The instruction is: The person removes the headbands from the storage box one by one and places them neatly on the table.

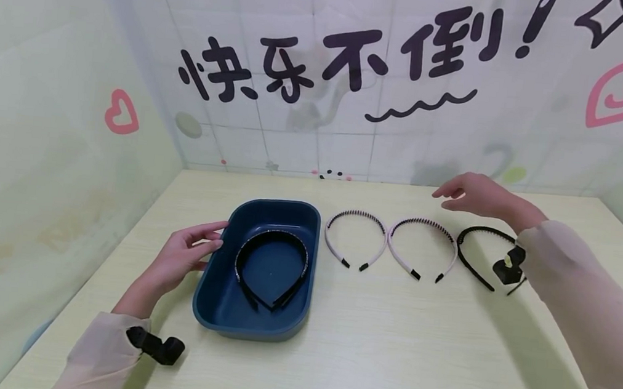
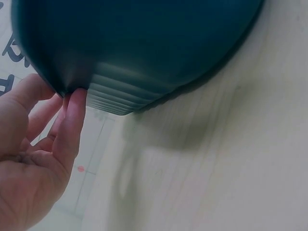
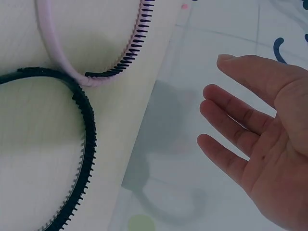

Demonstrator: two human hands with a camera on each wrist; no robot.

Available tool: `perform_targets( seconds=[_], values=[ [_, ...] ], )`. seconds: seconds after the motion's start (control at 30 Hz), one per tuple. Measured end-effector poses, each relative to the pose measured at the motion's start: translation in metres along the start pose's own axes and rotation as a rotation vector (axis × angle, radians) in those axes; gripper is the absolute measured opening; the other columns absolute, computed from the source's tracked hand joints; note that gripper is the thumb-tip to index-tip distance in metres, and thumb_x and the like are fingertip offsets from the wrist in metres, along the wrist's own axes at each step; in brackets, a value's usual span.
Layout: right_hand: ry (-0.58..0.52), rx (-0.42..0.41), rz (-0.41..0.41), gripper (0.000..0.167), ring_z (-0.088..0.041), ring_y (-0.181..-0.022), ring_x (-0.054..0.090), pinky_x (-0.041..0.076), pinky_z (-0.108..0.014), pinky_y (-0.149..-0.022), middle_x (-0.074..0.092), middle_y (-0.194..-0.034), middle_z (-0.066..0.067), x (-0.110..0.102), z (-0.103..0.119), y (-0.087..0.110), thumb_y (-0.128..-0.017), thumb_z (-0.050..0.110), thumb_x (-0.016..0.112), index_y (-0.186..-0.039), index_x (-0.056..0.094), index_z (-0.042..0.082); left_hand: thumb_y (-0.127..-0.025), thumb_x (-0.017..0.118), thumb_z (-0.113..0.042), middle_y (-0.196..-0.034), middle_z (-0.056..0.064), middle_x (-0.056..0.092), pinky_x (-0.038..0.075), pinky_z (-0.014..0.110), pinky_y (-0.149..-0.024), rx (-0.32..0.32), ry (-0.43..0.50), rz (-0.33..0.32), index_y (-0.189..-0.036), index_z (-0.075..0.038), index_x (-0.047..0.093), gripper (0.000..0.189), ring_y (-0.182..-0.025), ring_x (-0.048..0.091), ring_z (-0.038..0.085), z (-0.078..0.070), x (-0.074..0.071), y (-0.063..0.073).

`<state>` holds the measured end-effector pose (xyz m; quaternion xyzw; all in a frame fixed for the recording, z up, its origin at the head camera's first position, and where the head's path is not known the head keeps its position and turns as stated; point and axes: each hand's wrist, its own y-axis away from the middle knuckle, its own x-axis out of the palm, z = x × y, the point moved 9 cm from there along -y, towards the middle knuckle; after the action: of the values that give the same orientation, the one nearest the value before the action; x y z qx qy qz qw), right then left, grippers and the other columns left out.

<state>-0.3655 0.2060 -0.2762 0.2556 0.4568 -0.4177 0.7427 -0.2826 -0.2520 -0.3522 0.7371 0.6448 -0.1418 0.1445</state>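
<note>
My left hand [image 1: 180, 257] holds the left rim of a dark blue plastic box [image 1: 293, 329], the thumb at the rim and fingertips against the outer wall. Inside the box lie black headbands [image 1: 274, 234] with glittery edges, overlapping each other. My right hand [image 1: 480, 197] hovers over the table's back edge, fingers loosely bent and holding nothing. Below it are a pale pink headband [image 1: 453, 256] with black teeth and a black toothed headband [image 3: 89, 139], the latter partly hidden by the right wrist. Another pale pink headband [image 1: 330, 239] lies beside the box.
The light wooden table [image 1: 387, 349] ends at a back wall sheet [image 1: 318, 121] printed with dark characters. Pale sheets also hang at both sides. A small black camera [image 1: 164, 350] is strapped to the left wrist, and another [image 1: 507, 270] to the right.
</note>
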Motion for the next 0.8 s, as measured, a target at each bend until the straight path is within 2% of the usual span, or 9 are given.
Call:
perform_targets(
  seconds=[0.37, 0.8],
  values=[
    [-0.056, -0.060, 0.023, 0.026, -0.035, -0.102, 0.055, 0.045, -0.045, -0.084, 0.059, -0.114, -0.019, 0.013, 0.030, -0.014, -0.087, 0.006, 0.059, -0.112, 0.063, -0.001, -0.091, 0.057, -0.029, -0.108, 0.013, 0.048, 0.052, 0.031, -0.068, 0.005, -0.001, 0.002, -0.135, -0.008, 0.045, 0.051, -0.090, 0.056, 0.010, -0.001, 0.000, 0.000],
    [-0.047, -0.145, 0.024, 0.026, -0.033, -0.101, 0.056, 0.042, -0.044, -0.087, 0.060, -0.114, -0.016, 0.033, 0.070, -0.036, -0.087, 0.005, 0.058, -0.112, 0.064, 0.001, -0.090, 0.058, -0.030, -0.108, 0.014, 0.048, 0.052, 0.031, -0.068, 0.009, 0.003, -0.003, -0.135, -0.008, 0.046, 0.051, -0.090, 0.056, 0.009, 0.000, 0.000, 0.000]
  ],
)
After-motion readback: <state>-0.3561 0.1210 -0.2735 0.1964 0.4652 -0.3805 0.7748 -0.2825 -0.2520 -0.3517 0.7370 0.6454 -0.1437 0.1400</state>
